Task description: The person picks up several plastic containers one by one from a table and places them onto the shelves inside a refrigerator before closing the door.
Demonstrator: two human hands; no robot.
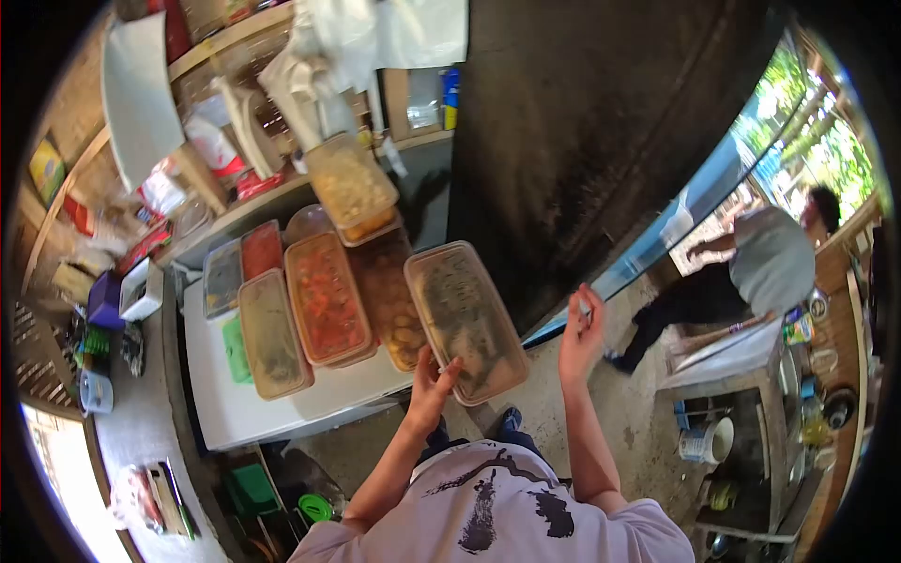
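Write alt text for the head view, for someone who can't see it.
The left hand holds a lidded tub by its near edge; the right hand is raised, empty. Other filled tubs sit to the left, most on a white surface. Another person is off to the right.

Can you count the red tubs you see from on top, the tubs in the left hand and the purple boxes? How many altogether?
Red tubs: 2
Tub in the left hand: 1
Purple box: 1
Total: 4
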